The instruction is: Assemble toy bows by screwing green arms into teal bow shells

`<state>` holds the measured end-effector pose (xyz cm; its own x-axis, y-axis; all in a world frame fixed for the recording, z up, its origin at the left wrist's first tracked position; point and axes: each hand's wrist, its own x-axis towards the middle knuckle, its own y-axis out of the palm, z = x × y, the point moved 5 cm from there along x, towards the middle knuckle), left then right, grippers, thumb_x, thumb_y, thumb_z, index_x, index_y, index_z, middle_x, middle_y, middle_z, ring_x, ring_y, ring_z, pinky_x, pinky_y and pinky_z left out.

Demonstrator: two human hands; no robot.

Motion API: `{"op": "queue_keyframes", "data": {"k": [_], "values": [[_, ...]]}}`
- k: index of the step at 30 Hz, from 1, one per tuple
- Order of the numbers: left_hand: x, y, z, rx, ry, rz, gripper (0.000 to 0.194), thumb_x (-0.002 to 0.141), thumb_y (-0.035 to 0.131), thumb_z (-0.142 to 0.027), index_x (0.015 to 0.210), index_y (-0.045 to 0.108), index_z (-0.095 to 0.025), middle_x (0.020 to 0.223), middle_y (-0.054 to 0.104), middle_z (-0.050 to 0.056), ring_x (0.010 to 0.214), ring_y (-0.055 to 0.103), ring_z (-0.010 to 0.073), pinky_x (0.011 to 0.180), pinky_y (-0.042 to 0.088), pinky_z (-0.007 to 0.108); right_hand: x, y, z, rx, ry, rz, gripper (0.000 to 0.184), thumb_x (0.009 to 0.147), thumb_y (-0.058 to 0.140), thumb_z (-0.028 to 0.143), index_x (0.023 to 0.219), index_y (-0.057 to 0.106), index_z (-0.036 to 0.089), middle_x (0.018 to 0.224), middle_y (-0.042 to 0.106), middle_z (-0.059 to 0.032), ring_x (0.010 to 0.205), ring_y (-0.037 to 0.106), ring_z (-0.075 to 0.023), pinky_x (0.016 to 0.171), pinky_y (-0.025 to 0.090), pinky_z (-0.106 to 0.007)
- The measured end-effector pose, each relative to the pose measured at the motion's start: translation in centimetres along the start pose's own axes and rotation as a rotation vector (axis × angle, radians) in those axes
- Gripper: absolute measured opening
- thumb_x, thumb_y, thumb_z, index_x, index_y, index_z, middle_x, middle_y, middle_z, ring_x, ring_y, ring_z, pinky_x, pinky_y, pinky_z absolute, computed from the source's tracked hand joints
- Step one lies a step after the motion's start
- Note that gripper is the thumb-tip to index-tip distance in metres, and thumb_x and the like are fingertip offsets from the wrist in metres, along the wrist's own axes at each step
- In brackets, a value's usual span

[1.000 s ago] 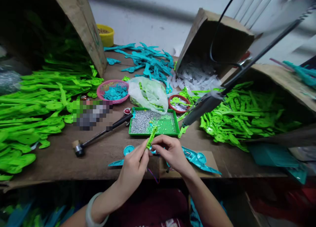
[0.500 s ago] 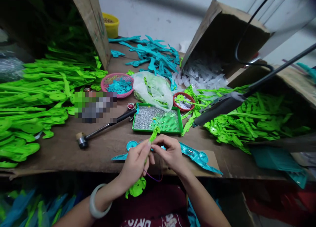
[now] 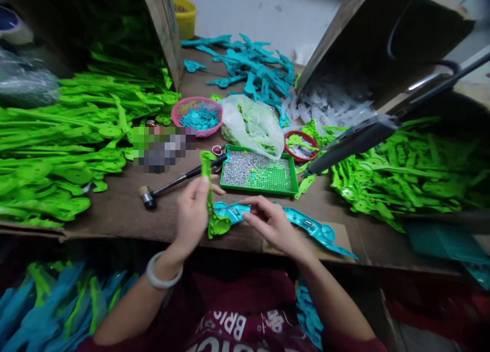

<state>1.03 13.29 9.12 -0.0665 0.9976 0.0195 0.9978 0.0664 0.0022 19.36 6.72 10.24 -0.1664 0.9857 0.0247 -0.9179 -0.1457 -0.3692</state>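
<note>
My left hand [image 3: 194, 214] is closed around a long lime-green plastic part [image 3: 206, 169], holding it upright with its rounded end low. My right hand [image 3: 270, 223] has thumb and forefinger pinched together. A thin dark wire [image 3: 230, 209] seems to run from the green part to these fingertips; its end is hidden. Just behind and below the hands, a long turquoise plastic part [image 3: 312, 229] lies across the table's front edge, partly on a piece of cardboard [image 3: 340, 234]. The right hand covers its middle; I cannot tell whether it touches it.
Behind the hands stands a green tray [image 3: 264, 190] of small metal pieces. A mallet [image 3: 172, 182] lies left of it. Lime-green parts [image 3: 76, 153] are heaped on both sides. Baskets, a plastic bag [image 3: 256, 122] and a grey-handled tool [image 3: 352, 143] hang or stand around.
My left hand has moved left and turned the green part more upright, lifting its round end above the table edge. The hands are farther apart, and the view has shifted slightly.
</note>
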Motion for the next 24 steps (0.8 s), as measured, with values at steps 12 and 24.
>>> {"op": "queue_keyframes", "data": {"k": [12, 24], "values": [[3.1, -4.4, 6.9, 0.023, -0.308, 0.134, 0.036, 0.09, 0.06, -0.051, 0.094, 0.06, -0.016, 0.075, 0.073, 0.005, 0.048, 0.057, 0.0103, 0.044, 0.047, 0.02, 2.2, 0.4, -5.6, -0.178, -0.038, 0.186, 0.02, 0.101, 0.052, 0.03, 0.093, 0.067, 0.018, 0.082, 0.064, -0.0023, 0.077, 0.06, -0.0137, 0.071, 0.044, -0.026], [3.6, -3.0, 6.6, 0.108, -0.346, 0.215, 0.03, 0.094, 0.058, -0.048, 0.09, 0.063, -0.019, 0.075, 0.072, 0.005, 0.048, 0.059, 0.0106, 0.044, 0.051, 0.02, 0.2, -0.4, -5.0, -0.274, -0.124, 0.271, 0.018, 0.102, 0.051, 0.025, 0.1, 0.067, 0.018, 0.079, 0.064, -0.0029, 0.071, 0.059, -0.0133, 0.063, 0.043, -0.026]]}}
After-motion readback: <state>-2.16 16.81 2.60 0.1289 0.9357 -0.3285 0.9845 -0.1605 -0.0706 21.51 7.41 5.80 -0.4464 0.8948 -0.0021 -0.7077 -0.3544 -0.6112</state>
